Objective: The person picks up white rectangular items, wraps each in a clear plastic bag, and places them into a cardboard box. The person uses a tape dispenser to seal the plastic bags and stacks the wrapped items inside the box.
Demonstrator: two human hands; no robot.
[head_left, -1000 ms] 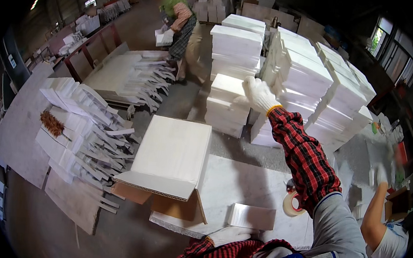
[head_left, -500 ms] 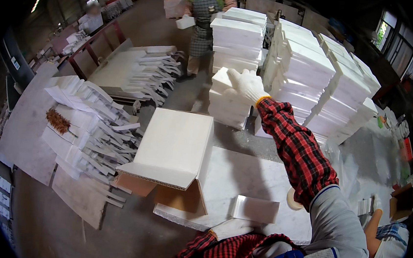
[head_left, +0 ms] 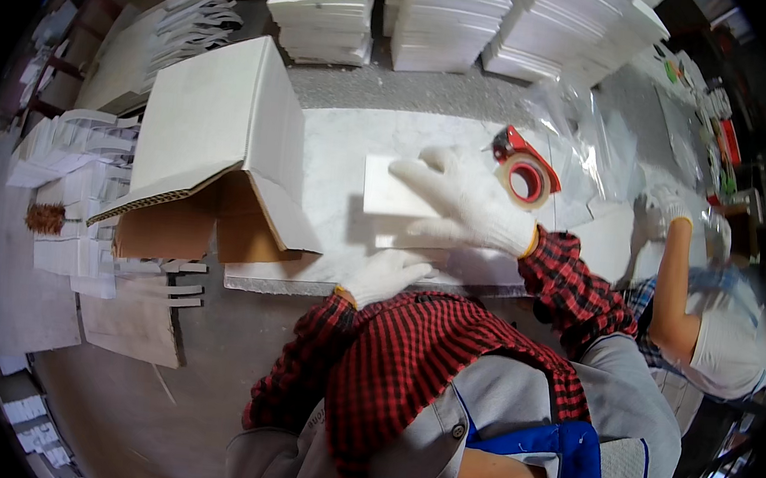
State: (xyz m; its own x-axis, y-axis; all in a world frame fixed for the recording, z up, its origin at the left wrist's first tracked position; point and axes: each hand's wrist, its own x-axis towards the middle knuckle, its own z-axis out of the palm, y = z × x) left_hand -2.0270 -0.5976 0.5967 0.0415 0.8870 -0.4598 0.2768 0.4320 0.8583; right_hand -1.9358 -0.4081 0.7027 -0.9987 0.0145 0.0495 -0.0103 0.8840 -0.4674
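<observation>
My right hand (head_left: 473,201), in a white knitted glove, grips a white stone tile (head_left: 389,185) from its right side, with fingers spread over its top. The tile is above the white marble slab (head_left: 341,144) that forms the worktop. Under it shows the edge of another white tile (head_left: 396,240), partly hidden by my right hand. My left hand (head_left: 389,278), also gloved, lies at the slab's front edge beside that lower tile, fingers stretched out. A white cardboard box (head_left: 203,109) stands to the left, its brown inside facing me and its flaps open.
A red tape dispenser (head_left: 525,174) lies right of my right hand, with clear plastic bags (head_left: 591,148) beyond. Tall tile stacks (head_left: 321,15) stand at the back. Strapped tile piles (head_left: 89,168) are at the left. At the right, a co-worker's gloved hand (head_left: 668,205) is near the worktop.
My right hand has come back from the far stack to the worktop with a white tile. The view has tipped downward, and the tape dispenser now shows.
</observation>
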